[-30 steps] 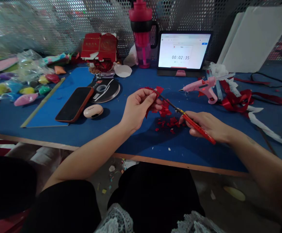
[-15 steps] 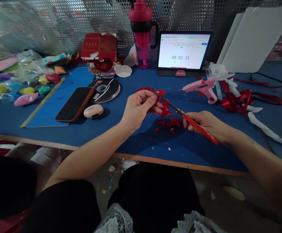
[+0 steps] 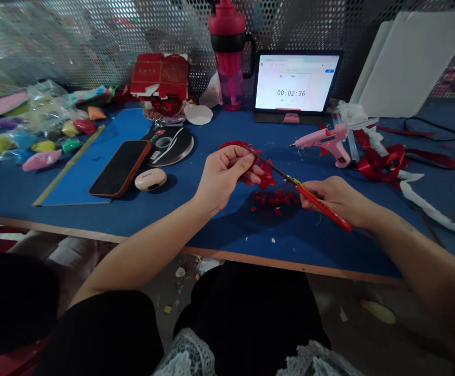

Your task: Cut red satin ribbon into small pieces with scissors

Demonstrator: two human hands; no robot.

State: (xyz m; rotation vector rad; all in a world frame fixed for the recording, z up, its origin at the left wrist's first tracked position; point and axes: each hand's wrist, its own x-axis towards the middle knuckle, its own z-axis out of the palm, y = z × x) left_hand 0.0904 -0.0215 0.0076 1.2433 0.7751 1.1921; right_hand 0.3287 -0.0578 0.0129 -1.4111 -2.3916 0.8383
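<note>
Head cam view: the left hand (image 3: 223, 175) has a tight grip, pinching a ragged red cutout (image 3: 267, 177) just above some red snippets (image 3: 276, 201) on the blue worktop (image 3: 219, 245). The right hand (image 3: 339, 201) is clenched round red-handled scissors (image 3: 313, 198). Their long axis runs diagonally, lower right to upper left, tips pointing at the cutout by the left fingers (image 3: 251, 169). The cutout lies left of the right grip, so the left hand's nearer. A pink hot glue gun (image 3: 323, 140) sits off to the right.
</note>
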